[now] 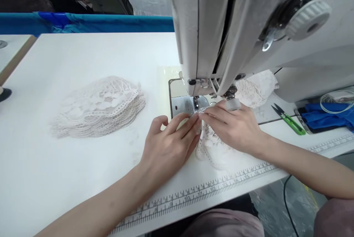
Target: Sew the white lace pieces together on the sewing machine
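Just in front of the sewing machine's presser foot [196, 102], both my hands pinch a piece of white lace [211, 146]. My left hand [171, 139] holds its left edge with the fingertips, thumb side hidden. From the right, my right hand [235, 124] presses the fingertips on the same lace, close to the left fingertips. The lace hangs down below my hands onto the table, partly folded. The needle area sits just beyond my fingers, partly covered by the machine head [210, 26].
A stack of lace pieces [102, 107] lies on the left of the white table [83, 178]. More lace [257, 87] rests behind my right hand. Green-handled thread snips [289, 119], a phone [304, 120] and blue cloth [326, 115] are at right. A ruler strip [199, 194] runs along the front edge.
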`<state>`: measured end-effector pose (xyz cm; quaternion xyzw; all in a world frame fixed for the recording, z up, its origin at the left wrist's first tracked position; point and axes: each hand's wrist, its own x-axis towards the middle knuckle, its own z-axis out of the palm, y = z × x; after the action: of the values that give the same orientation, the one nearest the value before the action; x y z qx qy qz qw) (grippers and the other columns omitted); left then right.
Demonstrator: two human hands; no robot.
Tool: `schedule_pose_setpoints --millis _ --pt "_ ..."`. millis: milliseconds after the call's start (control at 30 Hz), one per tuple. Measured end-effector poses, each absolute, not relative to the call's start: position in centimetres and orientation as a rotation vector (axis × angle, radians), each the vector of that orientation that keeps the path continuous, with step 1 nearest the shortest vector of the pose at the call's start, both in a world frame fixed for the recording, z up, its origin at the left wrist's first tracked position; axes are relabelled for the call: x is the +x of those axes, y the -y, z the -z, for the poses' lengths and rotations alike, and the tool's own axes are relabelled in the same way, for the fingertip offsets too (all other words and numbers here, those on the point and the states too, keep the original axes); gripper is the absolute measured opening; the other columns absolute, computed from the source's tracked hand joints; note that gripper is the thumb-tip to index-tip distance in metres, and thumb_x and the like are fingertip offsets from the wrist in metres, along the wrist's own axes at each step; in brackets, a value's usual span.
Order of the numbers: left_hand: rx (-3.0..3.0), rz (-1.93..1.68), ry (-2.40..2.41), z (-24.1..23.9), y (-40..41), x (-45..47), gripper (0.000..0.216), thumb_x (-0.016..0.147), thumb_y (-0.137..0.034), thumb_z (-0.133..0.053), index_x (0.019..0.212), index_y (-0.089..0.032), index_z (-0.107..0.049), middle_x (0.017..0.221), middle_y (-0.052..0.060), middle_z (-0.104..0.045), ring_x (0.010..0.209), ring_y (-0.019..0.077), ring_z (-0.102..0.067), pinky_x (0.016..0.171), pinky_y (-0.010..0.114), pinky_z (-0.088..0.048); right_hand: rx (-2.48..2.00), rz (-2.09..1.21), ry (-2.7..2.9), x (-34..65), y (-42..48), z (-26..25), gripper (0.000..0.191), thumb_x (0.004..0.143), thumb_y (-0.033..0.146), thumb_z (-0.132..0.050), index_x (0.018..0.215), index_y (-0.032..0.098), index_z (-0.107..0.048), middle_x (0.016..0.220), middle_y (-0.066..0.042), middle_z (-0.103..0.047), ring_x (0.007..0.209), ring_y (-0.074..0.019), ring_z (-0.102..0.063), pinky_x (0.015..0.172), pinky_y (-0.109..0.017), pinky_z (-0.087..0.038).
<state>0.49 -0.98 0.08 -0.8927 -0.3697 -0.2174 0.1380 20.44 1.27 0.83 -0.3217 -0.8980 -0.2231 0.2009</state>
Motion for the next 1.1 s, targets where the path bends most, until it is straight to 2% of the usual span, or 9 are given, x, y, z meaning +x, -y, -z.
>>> schedule_pose_setpoints --millis 167,333,667,1000,1100 --pt "-2.572 0.578 1.072 0.2 0.7 0.5 0.024 0.093 -0.017 -0.054 0.115 -0.018 -0.064 0.12 0.001 -0.068 0.109 0.0213 -0.063 0.077 0.04 -0.038 -1.161 0.47 2.628 20.4 -1.6 -0.3 0.032 0.099 0.031 -0.045 0.105 0.012 -0.07 0.105 -0.011 -0.07 0.098 -0.0225 -0.057 0.077 -0.034 -0.042" --pt "-2.545 0.527 1.034 0.4 1.0 0.1 0.024 0.093 -0.016 -0.052 0.114 -0.013 -0.064 0.118 0.006 -0.069 0.112 0.0225 -0.062 0.079 0.04 -0.038 -1.177 0.465 2.644 20.6 -2.2 -0.1 0.034 0.099 0.033 -0.044 0.111 0.014 -0.069 0.11 -0.012 -0.067 0.103 -0.0234 -0.055 0.083 -0.036 -0.041" --pt "-2.551 0.492 1.07 0.0 1.0 0.5 0.026 0.095 -0.022 -0.049 0.114 -0.014 -0.064 0.119 0.007 -0.068 0.113 0.0236 -0.061 0.08 0.042 -0.037 -1.205 0.464 2.652 20.8 -2.6 0.1 0.038 0.101 0.036 -0.038 0.113 0.016 -0.069 0.114 -0.011 -0.067 0.106 -0.024 -0.055 0.086 -0.038 -0.038" --pt "-2.517 0.541 1.085 0.3 0.9 0.5 0.024 0.095 -0.027 -0.051 0.11 -0.015 -0.066 0.115 0.006 -0.071 0.112 0.0218 -0.062 0.081 0.041 -0.037 -1.24 0.509 2.65 21.0 -2.7 0.0 0.039 0.102 0.036 -0.036 0.109 0.018 -0.07 0.114 -0.01 -0.067 0.107 -0.0223 -0.054 0.09 -0.037 -0.036" --pt "-2.51 0.565 1.096 0.1 0.9 0.6 0.024 0.096 -0.029 -0.051 0.11 -0.016 -0.066 0.114 0.005 -0.071 0.112 0.0218 -0.062 0.082 0.041 -0.037 -1.246 0.528 2.65 21.0 -2.7 0.1 0.039 0.101 0.036 -0.037 0.102 0.019 -0.072 0.114 -0.01 -0.066 0.108 -0.0222 -0.053 0.091 -0.036 -0.035"
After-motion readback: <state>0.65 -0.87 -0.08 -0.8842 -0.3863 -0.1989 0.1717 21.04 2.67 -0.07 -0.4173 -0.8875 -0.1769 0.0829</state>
